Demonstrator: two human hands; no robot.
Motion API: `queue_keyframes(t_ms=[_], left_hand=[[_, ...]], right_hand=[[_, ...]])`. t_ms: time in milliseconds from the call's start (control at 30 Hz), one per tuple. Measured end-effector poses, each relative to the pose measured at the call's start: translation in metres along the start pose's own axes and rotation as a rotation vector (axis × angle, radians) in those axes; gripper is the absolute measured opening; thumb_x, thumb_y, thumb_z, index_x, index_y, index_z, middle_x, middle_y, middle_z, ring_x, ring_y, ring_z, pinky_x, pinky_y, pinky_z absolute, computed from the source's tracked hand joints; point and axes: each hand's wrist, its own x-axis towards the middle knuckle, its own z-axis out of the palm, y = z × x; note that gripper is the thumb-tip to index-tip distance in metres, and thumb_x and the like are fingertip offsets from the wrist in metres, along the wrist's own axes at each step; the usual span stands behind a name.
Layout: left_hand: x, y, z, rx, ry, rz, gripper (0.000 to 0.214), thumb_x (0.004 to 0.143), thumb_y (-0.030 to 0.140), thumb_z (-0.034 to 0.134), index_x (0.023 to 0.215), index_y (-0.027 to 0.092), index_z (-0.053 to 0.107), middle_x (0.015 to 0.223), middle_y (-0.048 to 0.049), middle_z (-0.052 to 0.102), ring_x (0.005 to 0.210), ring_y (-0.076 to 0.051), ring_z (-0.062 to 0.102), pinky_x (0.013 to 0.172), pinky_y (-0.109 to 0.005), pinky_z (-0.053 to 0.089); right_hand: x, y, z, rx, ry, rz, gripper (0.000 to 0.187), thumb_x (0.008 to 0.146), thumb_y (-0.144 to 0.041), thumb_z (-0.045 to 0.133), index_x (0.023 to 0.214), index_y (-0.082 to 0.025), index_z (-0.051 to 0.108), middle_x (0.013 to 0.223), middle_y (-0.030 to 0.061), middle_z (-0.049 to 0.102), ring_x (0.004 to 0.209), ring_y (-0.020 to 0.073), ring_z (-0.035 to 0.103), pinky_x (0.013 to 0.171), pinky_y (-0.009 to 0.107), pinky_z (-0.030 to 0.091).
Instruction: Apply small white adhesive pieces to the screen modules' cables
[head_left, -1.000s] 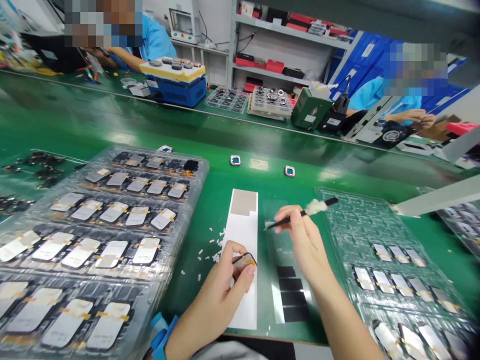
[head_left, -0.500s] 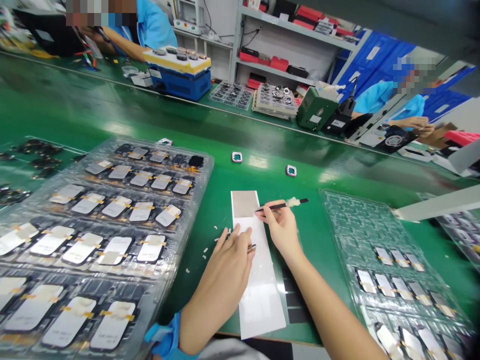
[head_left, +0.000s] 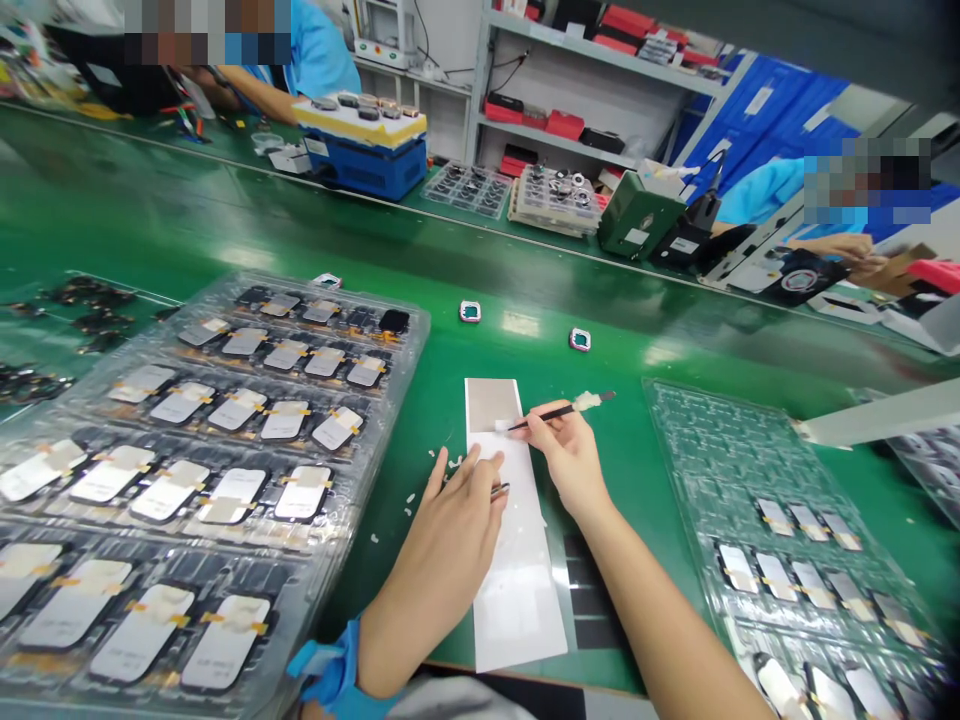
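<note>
Two hands work over a white paper strip (head_left: 517, 620) on the green table (head_left: 637, 440). Nearest, my left hand (head_left: 454, 525) lies palm down on it, fingers slightly spread, a small part (head_left: 501, 489) showing beneath; I cannot tell whether I pinch it. If that palm shifts, the strip could skew or the part slip out. White scraps (head_left: 411, 499) beside my fingers might stick where unwanted. Farther, my right hand (head_left: 566, 460) pinches black tweezers (head_left: 551, 413), tips by the near edge of the grey sheet (head_left: 491, 400). A pale bit (head_left: 502, 425) shows there; too sharp a pull could tear it.
</note>
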Motion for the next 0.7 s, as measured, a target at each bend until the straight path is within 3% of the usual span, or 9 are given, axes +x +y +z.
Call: queue_keyframes(t_ms=[133,200,333,433,533,700], left_hand=[[0.000,-0.003,0.000,-0.078,0.062,-0.015,0.017,0.101,0.014,0.036,0.114,0.017,0.047,0.133,-0.0153,0.063,0.137,-0.030,0.045,0.117,-0.061,0.022],[-0.001,-0.002,-0.003,-0.157,0.139,-0.033,0.012,0.100,0.016,0.041,0.104,0.019,0.051,0.128,-0.0132,0.065,0.132,-0.031,0.050,0.112,-0.059,0.029],[-0.003,0.006,-0.010,-0.519,0.253,-0.121,0.008,0.099,0.026,0.049,0.095,0.023,0.055,0.100,-0.0047,0.071,0.096,-0.024,0.066,0.085,-0.039,0.048],[-0.005,0.016,-0.011,-0.877,0.219,-0.174,0.008,0.101,0.030,0.047,0.098,0.024,0.050,0.082,0.0004,0.067,0.072,-0.016,0.065,0.066,-0.028,0.047],[-0.007,0.023,-0.006,-1.155,0.131,-0.196,0.012,0.102,0.036,0.043,0.100,0.024,0.044,0.071,0.0049,0.059,0.051,-0.009,0.050,0.050,-0.021,0.038],[-0.011,0.031,0.001,-1.390,0.088,-0.182,0.025,0.104,0.048,0.035,0.107,0.024,0.041,0.072,0.0048,0.055,0.054,-0.009,0.040,0.057,-0.024,0.035]], right_hand=[[-0.003,-0.030,-0.004,0.071,0.001,-0.018,0.035,0.072,-0.040,0.082,0.084,-0.017,0.059,0.078,0.0053,0.074,0.068,0.0165,0.074,0.071,0.029,0.062],[-0.013,-0.051,-0.006,0.101,0.039,-0.073,0.031,0.074,-0.034,0.082,0.085,-0.018,0.058,0.082,0.0044,0.075,0.074,0.0160,0.074,0.075,0.028,0.063],[-0.053,-0.079,-0.003,0.084,0.153,-0.292,0.017,0.083,-0.020,0.076,0.089,-0.018,0.060,0.081,0.0020,0.073,0.080,0.0197,0.076,0.074,0.030,0.065],[-0.086,-0.072,0.006,0.069,0.220,-0.347,0.009,0.091,-0.015,0.066,0.093,-0.019,0.058,0.085,0.0034,0.073,0.081,0.0214,0.076,0.073,0.031,0.066],[-0.103,-0.054,0.015,0.086,0.286,-0.393,0.010,0.093,-0.012,0.061,0.093,-0.020,0.055,0.085,0.0023,0.070,0.081,0.0219,0.076,0.069,0.031,0.066],[-0.107,-0.037,0.023,0.096,0.290,-0.453,0.011,0.095,-0.009,0.056,0.095,-0.020,0.053,0.088,0.0034,0.072,0.085,0.0196,0.076,0.073,0.030,0.065]])
